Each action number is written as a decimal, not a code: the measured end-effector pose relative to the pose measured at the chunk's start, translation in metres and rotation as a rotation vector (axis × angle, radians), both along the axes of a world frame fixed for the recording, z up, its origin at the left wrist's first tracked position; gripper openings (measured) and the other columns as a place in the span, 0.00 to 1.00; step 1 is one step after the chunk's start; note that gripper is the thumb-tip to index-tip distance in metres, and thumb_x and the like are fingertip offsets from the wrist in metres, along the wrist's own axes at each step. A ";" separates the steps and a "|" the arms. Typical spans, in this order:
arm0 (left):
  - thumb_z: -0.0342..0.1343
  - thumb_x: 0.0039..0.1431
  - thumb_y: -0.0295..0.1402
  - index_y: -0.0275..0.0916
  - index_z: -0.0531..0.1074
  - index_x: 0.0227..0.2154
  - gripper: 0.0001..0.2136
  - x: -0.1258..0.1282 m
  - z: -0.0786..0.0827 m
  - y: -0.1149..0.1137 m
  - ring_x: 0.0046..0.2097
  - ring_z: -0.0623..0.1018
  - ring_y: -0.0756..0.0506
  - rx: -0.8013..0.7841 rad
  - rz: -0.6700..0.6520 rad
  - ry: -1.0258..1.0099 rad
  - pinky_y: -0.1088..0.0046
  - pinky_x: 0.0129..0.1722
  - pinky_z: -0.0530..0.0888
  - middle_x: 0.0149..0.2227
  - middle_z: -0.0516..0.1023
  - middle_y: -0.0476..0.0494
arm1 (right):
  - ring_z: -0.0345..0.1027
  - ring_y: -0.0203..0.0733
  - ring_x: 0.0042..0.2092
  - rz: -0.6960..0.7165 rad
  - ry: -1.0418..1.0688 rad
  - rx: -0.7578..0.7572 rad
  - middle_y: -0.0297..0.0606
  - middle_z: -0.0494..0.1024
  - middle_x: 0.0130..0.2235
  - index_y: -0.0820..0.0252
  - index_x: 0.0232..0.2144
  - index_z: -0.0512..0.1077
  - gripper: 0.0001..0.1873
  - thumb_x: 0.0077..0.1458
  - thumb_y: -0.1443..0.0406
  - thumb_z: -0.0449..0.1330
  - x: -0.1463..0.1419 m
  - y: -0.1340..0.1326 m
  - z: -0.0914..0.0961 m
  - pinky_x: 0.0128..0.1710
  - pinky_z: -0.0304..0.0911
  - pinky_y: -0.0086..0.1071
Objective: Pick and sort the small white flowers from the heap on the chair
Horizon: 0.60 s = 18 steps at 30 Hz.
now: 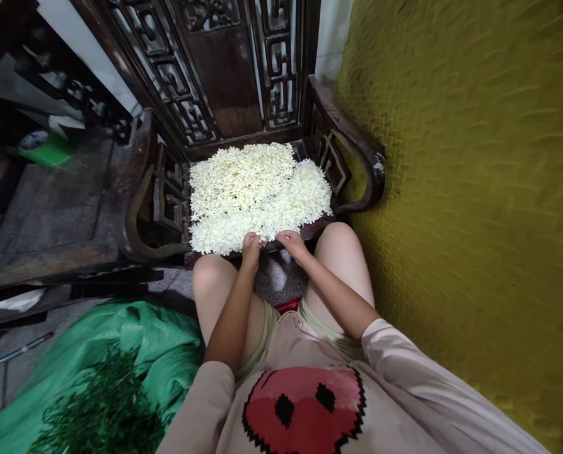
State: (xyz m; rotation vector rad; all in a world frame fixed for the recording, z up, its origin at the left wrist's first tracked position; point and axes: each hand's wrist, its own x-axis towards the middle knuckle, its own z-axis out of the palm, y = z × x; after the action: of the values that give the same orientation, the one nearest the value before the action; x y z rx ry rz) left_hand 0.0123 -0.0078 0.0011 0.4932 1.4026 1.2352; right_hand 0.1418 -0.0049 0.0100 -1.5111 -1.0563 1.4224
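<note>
Left hand (251, 247) and right hand (291, 242) curl on the flowers (257, 189), near edge; can't tell if they're pinching any. Probably best to spread lightly and keep the blossoms on the chair (352, 135).

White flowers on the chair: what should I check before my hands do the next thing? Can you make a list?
1. White flowers heaped on the chair seat: ok.
2. Left hand touches the heap's near edge: ok.
3. Right hand touches the near edge too: ok.
4. Either hand pinching a flower: cannot tell.
5. Green sheet with leafy stems lies by the left knee: ok.
</note>
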 end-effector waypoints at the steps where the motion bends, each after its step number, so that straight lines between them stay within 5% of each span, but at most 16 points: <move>1: 0.52 0.43 0.29 0.40 0.58 0.25 0.07 0.000 0.000 0.000 0.25 0.71 0.53 -0.007 -0.011 -0.009 0.77 0.30 0.67 0.22 0.67 0.54 | 0.66 0.39 0.31 -0.007 -0.003 0.000 0.35 0.74 0.25 0.62 0.21 0.72 0.11 0.37 0.59 0.58 0.000 0.000 -0.001 0.37 0.59 0.32; 9: 0.50 0.40 0.27 0.40 0.57 0.22 0.07 0.002 0.003 -0.005 0.21 0.64 0.54 -0.044 -0.128 0.102 0.77 0.23 0.60 0.21 0.68 0.53 | 0.65 0.38 0.30 -0.011 0.001 0.019 0.35 0.74 0.24 0.63 0.22 0.73 0.12 0.36 0.59 0.59 0.001 0.000 -0.004 0.35 0.59 0.32; 18: 0.51 0.40 0.29 0.38 0.67 0.27 0.08 0.003 0.015 -0.006 0.22 0.65 0.53 -0.026 -0.255 0.087 0.76 0.26 0.63 0.21 0.66 0.53 | 0.65 0.39 0.30 -0.028 -0.043 0.024 0.35 0.74 0.25 0.63 0.21 0.72 0.11 0.37 0.60 0.58 0.001 0.001 -0.004 0.35 0.59 0.31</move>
State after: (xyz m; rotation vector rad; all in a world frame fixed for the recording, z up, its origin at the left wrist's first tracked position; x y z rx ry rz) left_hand 0.0157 -0.0134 0.0162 0.6923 1.3792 0.9982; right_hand 0.1432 -0.0040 0.0065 -1.5396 -1.0701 1.3591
